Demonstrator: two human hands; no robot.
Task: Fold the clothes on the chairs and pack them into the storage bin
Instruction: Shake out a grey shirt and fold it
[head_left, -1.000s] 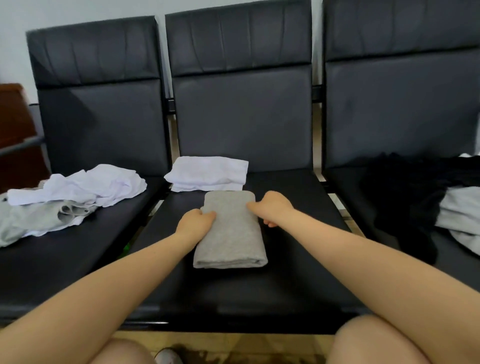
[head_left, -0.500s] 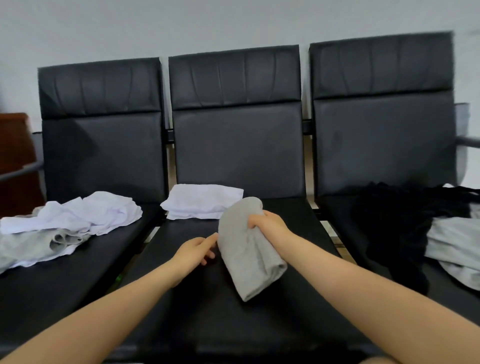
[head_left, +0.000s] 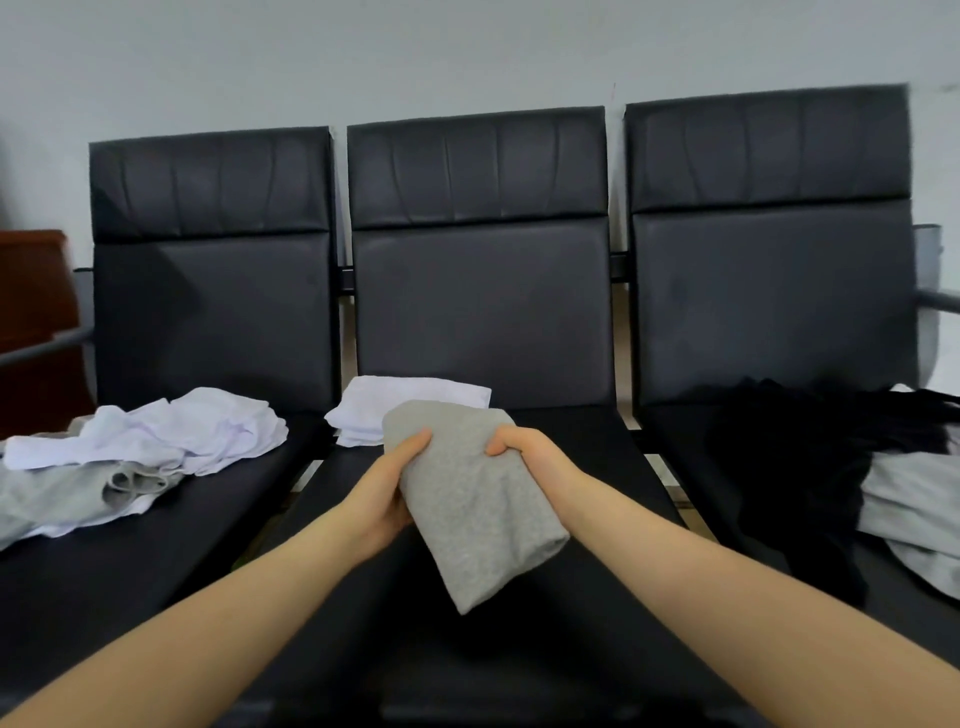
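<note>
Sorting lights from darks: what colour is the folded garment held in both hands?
Light heather grey, plain; the folded garment shows best in the head view.

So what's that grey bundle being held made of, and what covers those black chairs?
The grey folded garment looks like soft cotton jersey: matte, finely heathered, and it droops below both hands. The chairs seem covered in black leather or a leather-like vinyl, I can't tell which: smooth, with a faint sheen and stitched panels across the backrest tops.

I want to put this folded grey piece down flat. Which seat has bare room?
The middle seat: bare from the folded white stack at its back to the front edge. The left seat's rear holds the white and grey heap; the right seat is crowded with black clothes.
</note>
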